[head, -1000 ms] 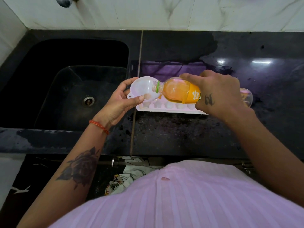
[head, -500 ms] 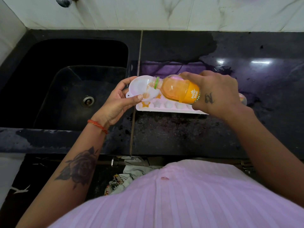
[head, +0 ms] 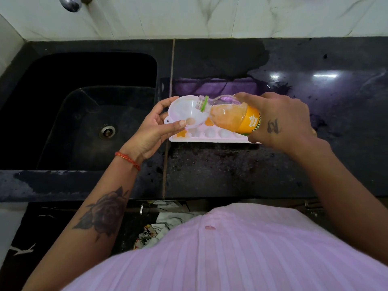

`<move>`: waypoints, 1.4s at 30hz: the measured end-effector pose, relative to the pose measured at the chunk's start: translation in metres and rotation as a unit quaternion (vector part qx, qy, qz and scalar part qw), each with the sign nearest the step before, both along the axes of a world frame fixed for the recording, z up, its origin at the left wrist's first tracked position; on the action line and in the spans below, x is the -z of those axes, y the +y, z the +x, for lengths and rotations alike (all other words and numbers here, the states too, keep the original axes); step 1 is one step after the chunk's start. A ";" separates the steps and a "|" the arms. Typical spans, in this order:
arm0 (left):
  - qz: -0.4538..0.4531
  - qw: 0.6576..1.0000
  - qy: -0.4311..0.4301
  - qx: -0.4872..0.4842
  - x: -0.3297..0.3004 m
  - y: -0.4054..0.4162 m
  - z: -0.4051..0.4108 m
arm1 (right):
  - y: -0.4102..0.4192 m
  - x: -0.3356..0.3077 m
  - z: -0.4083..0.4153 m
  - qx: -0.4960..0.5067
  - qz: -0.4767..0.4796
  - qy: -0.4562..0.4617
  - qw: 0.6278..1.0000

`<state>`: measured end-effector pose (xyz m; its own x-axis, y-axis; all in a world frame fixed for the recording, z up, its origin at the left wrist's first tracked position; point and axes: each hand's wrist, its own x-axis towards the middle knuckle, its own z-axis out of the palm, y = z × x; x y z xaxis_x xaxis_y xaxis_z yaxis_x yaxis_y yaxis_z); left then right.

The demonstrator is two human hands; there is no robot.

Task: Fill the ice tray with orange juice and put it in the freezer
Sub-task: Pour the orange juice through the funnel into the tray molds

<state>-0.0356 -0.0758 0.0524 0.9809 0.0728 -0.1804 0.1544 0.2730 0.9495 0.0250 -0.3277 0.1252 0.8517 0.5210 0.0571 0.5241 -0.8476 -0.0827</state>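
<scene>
A white ice tray (head: 212,138) lies on the black counter just right of the sink. Two of its left cells hold orange juice; the others look pale. My left hand (head: 153,131) holds a white funnel (head: 184,110) over the tray's left end, thumb on its near rim. My right hand (head: 277,118) grips an uncapped orange juice bottle (head: 233,118) lying on its side, neck raised slightly over the funnel's right rim. The juice sits back in the bottle's body, and the neck is clear. The right end of the tray is hidden by my right hand.
A deep black sink (head: 90,114) with a metal drain (head: 107,132) lies to the left. A tap (head: 70,3) juts from the marble wall. The counter (head: 231,173) is wet, with a purple reflection (head: 218,87) behind the tray. Below the counter edge lies crumpled cloth (head: 165,219).
The bottle's neck has tipped up and drawn back slightly, so juice ran back into the body. Orange now shows in two left cells of the tray. My left hand keeps holding the funnel.
</scene>
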 end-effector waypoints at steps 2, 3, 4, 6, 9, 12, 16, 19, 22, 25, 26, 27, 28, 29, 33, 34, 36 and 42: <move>0.003 1.000 0.004 0.003 0.000 -0.004 0.001 | -0.003 0.000 -0.001 0.004 -0.008 -0.012 1.000; 0.002 1.000 0.006 0.005 0.000 -0.005 0.002 | -0.005 0.000 -0.001 0.006 -0.014 -0.018 1.000; 0.001 1.000 0.008 0.006 0.001 -0.006 0.002 | -0.006 0.000 -0.002 0.009 -0.019 -0.023 1.000; -0.002 1.000 0.010 0.009 0.001 -0.007 0.003 | -0.008 0.000 -0.002 0.014 -0.025 -0.027 0.999; 0.003 1.000 0.011 0.011 0.002 -0.009 0.004 | -0.009 0.000 -0.002 0.012 -0.038 -0.033 0.999; -0.003 1.000 0.013 0.014 0.002 -0.010 0.005 | -0.010 -0.001 -0.002 0.015 -0.044 -0.042 0.998; 0.002 1.000 0.016 0.011 0.002 -0.011 0.005 | -0.010 -0.002 -0.001 0.014 -0.047 -0.050 0.998; 0.005 1.000 0.015 0.011 0.002 -0.012 0.006 | -0.009 -0.003 -0.001 0.013 -0.053 -0.055 0.997; 0.003 1.000 0.017 0.012 0.002 -0.012 0.007 | -0.009 -0.002 0.001 0.014 -0.057 -0.059 0.997; 0.002 1.000 0.016 0.015 0.003 -0.011 0.008 | -0.010 -0.002 0.002 0.017 -0.056 -0.053 0.997; 0.002 1.000 0.016 0.016 0.003 -0.011 0.008 | -0.010 -0.002 0.002 0.018 -0.053 -0.049 0.997; 0.001 1.000 0.015 0.016 0.003 -0.010 0.008 | -0.009 -0.001 0.003 0.018 -0.049 -0.043 0.998; 0.002 1.000 0.013 0.017 0.003 -0.010 0.009 | -0.010 -0.001 0.003 0.017 -0.046 -0.037 0.998; 0.003 1.000 0.011 0.018 0.003 -0.009 0.009 | -0.009 0.000 0.003 0.017 -0.041 -0.030 0.999; 0.003 1.000 0.005 0.022 0.002 -0.008 0.010 | -0.010 0.002 0.003 0.018 -0.015 -0.008 1.000; 0.002 1.000 0.003 0.023 0.002 -0.007 0.011 | -0.010 0.002 0.003 0.018 -0.009 -0.004 1.000; 0.001 1.000 0.000 0.027 0.002 -0.007 0.013 | -0.011 0.002 0.002 0.019 0.000 0.000 1.000; 0.013 0.999 0.002 0.048 0.004 -0.016 0.019 | -0.021 0.000 0.002 0.038 -0.014 -0.002 0.999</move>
